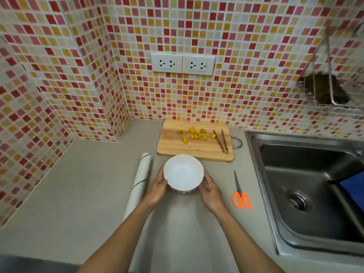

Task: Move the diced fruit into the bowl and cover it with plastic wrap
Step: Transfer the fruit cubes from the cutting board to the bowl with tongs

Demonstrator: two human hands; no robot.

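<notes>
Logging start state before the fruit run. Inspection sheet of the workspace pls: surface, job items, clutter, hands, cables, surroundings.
Surface: grey countertop, no spills seen.
Job's things: white bowl empty, in front of the wooden cutting board; yellow diced fruit scattered on the board; tongs lying on the board's right side; plastic wrap roll left of the bowl.
Clutter: orange-handled scissors right of the bowl, blades closed.
Hands: left hand and right hand cup the bowl's two sides.
Cables: nothing seen; two double wall sockets, nothing plugged in.
Surroundings: steel sink on the right with a blue item in it; wire rack on the tiled wall.
</notes>
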